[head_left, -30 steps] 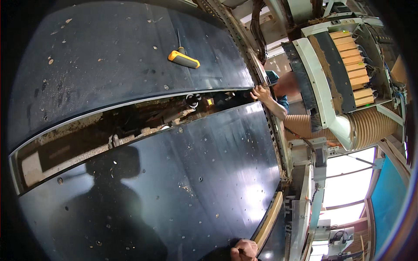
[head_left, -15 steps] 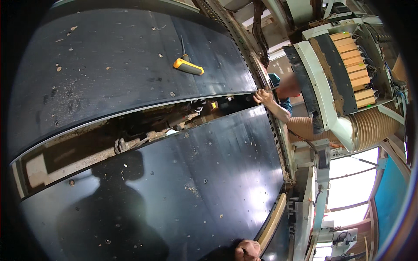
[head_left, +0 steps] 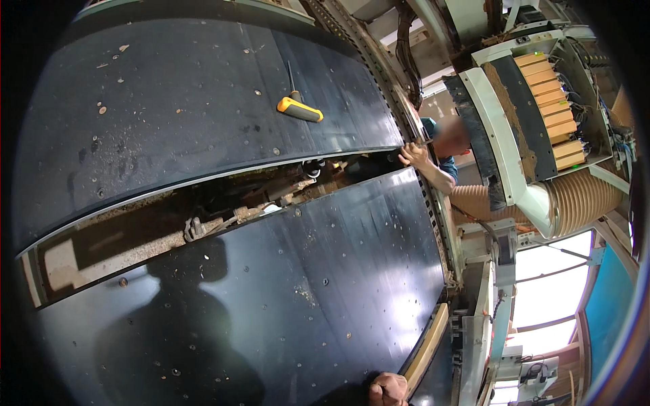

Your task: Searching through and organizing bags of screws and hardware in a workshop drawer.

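Observation:
My right hand (head_left: 389,390) is at the bottom edge of the picture, its fingers curled closed. It rests at the rim of the near dark panel (head_left: 284,291), beside a pale yellow strip (head_left: 428,345). Whatever lies under its fingers is hidden. My left hand is out of sight. A T-handle hex key (head_left: 300,109) with a yellow and grey grip lies on the far dark panel (head_left: 183,81). Between the two panels runs a long open gap (head_left: 101,254), with dusty metal parts (head_left: 203,229) inside.
At the gap's right end, a co-worker's hand (head_left: 414,155) grips the panel edge. A slotted metal rail (head_left: 433,227) borders the panels. Machinery with a row of orange-tan blocks (head_left: 552,101) and a ribbed hose (head_left: 582,199) stands at the right.
The whole view has shifted slightly. A yellow piece inside the gap by the co-worker's hand shows less now. My right hand stays closed at the panel's rim, and the hex key lies where it was.

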Demonstrator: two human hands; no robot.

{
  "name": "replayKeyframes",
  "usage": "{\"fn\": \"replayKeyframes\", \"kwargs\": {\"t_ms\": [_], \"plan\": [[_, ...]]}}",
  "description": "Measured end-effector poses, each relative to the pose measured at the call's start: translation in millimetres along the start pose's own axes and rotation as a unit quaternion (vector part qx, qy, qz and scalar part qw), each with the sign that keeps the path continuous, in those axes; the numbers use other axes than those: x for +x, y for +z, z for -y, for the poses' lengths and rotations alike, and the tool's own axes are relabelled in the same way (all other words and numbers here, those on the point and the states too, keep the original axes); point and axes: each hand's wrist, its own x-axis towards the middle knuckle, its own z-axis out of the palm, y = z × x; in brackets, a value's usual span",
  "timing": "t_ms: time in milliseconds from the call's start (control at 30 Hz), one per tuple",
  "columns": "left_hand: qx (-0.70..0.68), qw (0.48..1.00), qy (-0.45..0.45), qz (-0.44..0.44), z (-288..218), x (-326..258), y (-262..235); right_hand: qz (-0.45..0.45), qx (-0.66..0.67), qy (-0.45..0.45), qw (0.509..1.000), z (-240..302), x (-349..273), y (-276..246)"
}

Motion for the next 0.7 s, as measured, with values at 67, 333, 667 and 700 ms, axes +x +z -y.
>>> {"fn": "replayKeyframes", "kwargs": {"t_ms": [67, 333, 667, 700], "plan": [[-0.003, 1.000, 0.005, -0.002, 2.4, 1.5, 1.8, -0.003, -0.003, -0.001, 1.000, 0.1, 0.4, 0.5], [-0.014, 0.999, 0.026, -0.013, 13.6, 10.6, 10.8, -0.012, -0.007, -0.004, 1.000, 0.2, 0.2, 1.5], [-0.044, 0.997, 0.055, -0.024, 23.1, 21.4, 22.6, -0.006, -0.004, -0.002, 1.000, 2.8, -0.8, 0.3], [-0.048, 0.997, 0.059, -0.025, 23.6, 22.3, 24.0, -0.009, -0.008, 0.000, 1.000, 5.1, -0.9, 0.4]]}}
